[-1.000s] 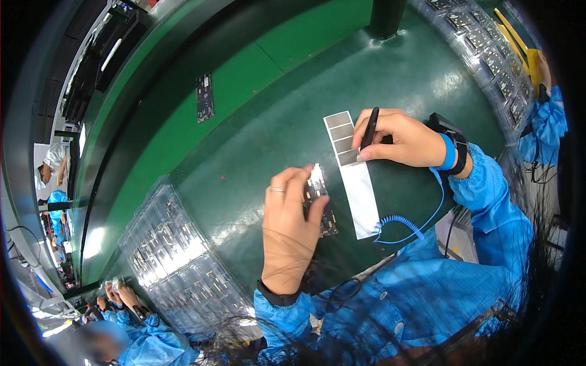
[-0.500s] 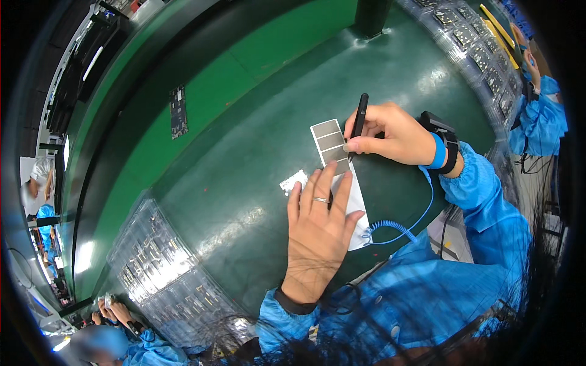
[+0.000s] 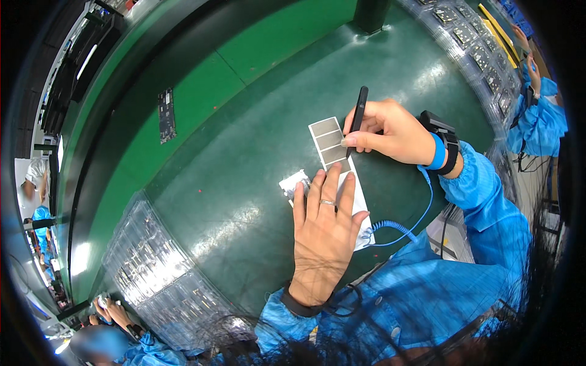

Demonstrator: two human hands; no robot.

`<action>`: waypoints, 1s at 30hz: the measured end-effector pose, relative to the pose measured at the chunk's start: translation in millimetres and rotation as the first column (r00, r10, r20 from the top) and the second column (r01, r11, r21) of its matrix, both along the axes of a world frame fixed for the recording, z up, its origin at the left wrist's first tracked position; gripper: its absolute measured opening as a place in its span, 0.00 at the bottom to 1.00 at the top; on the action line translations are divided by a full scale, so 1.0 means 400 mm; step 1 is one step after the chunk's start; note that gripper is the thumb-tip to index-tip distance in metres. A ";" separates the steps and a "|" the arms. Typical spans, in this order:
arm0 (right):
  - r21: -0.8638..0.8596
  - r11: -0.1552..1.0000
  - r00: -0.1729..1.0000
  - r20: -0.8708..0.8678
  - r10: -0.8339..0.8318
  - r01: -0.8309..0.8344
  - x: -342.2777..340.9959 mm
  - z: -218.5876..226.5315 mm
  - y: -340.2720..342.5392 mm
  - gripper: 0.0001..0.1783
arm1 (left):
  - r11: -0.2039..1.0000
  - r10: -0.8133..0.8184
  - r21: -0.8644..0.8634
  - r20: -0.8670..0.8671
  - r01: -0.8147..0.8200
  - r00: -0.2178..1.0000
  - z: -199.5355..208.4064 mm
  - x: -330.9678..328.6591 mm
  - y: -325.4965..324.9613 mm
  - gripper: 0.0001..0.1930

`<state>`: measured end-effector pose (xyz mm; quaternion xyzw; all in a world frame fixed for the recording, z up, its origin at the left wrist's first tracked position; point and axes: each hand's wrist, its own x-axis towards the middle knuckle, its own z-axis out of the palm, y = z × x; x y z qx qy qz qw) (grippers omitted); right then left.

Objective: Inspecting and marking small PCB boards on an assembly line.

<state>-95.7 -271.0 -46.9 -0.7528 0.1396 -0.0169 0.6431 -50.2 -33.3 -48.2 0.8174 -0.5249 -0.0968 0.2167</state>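
Observation:
A white backing strip with several grey rectangular stickers [image 3: 330, 140] lies on the green table. My left hand [image 3: 323, 238] rests flat on its lower part, fingers stretched out, a ring on one finger. My right hand [image 3: 390, 131] pinches slim black tweezers [image 3: 359, 113], held steeply, with their tip down at the right edge of the stickers. Whether the tip touches a sticker I cannot tell. Beside my left fingertips lies a small, shiny white-and-silver piece [image 3: 292, 182], partly covered by the fingers.
A blue coiled cord [image 3: 397, 227] runs from my right wristband. Clear trays of small parts [image 3: 165, 268] lie lower left, trays of circuit boards [image 3: 479, 58] upper right. One dark circuit board [image 3: 166, 116] lies far left. A black post [image 3: 371, 15] stands behind. Co-workers' hands [image 3: 116, 314] show at the edges.
My left hand has shifted slightly to the right on the strip, uncovering more of the small shiny piece. The tweezers stay at the stickers' edge, tilted a little differently.

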 end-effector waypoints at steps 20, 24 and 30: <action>0.101 0.995 0.992 -0.126 0.003 0.010 0.007 0.017 0.001 0.08 | 0.997 0.027 -0.072 -0.091 -0.033 0.995 0.004 -0.008 -0.003 0.31; 0.106 0.994 0.991 -0.131 0.012 0.002 0.005 0.012 -0.005 0.08 | 0.995 0.012 -0.098 -0.078 -0.020 0.997 0.002 -0.007 0.001 0.31; 0.103 0.995 0.992 -0.126 0.023 -0.010 0.009 0.014 -0.007 0.09 | 0.994 0.015 -0.108 -0.086 -0.024 0.996 -0.002 -0.006 -0.001 0.31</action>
